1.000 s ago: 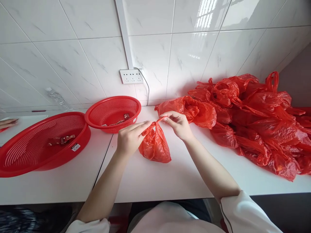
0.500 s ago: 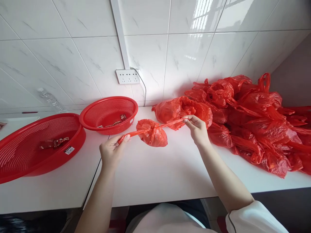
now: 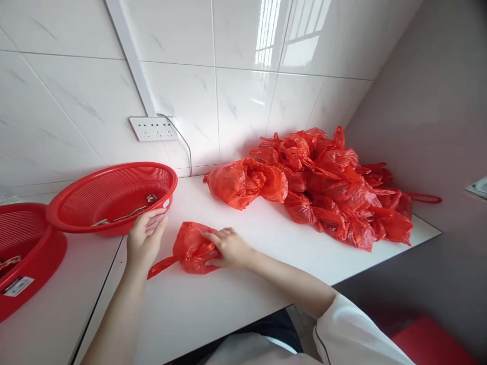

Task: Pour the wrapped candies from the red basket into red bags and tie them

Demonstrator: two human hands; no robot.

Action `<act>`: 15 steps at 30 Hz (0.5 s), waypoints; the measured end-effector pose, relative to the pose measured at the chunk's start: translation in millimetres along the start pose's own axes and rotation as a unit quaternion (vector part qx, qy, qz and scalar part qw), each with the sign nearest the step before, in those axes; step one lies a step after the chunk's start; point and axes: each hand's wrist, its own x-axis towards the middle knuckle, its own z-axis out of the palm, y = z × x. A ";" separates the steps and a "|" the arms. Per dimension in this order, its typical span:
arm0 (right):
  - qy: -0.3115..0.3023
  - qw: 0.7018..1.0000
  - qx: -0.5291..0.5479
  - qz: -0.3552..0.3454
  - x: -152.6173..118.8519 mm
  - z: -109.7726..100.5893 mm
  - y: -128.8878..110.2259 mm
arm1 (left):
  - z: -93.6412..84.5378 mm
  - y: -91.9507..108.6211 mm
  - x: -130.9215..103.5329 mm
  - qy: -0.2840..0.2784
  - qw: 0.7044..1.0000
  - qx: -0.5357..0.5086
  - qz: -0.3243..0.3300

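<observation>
Red basket (image 3: pixel 102 190) holds packets (image 3: pixel 151 197) | right hand (image 3: pixel 233 248) grips bag (image 3: pixel 190 248) | left hand (image 3: pixel 145 239) half-open, empty

Table (image 3: pixel 182 309): open strip in front of the handled bag (image 3: pixel 190 253), toward the near edge. Second open lane runs behind it to the tiled wall (image 3: pixel 182 30), between the smaller basket (image 3: pixel 110 185) and the loose bag (image 3: pixel 239 185); cable (image 3: pixel 188 152) hangs at its far end. Obstructions: bag pile (image 3: pixel 338 187) across right rear; both baskets at left, rims overlapping in view; right grip (image 3: pixel 230 247) over handled bag's right side.
</observation>
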 end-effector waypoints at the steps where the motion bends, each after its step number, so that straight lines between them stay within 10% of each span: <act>1: -0.010 1.000 -0.008 0.015 1.2 6.9 0.4 | 1.2 -6.0 4.1 0.010 1.000 0.008 -0.007; 5: 0.057 0.988 0.045 0.139 -8.2 -26.0 25.3 | -0.6 -37.4 12.1 0.025 0.997 0.003 -0.069; 8: 0.190 0.937 0.086 0.280 -34.2 -102.3 70.8 | -5.3 -57.7 13.0 0.001 0.995 -0.021 -0.096; 11: 0.448 0.826 0.020 0.341 -65.4 -192.6 131.7 | -7.5 -66.5 12.9 -0.017 0.994 -0.012 -0.110; 15: 0.557 0.760 -0.054 0.331 -91.4 -297.5 209.6 | -5.3 -66.9 11.8 -0.036 0.993 0.013 -0.114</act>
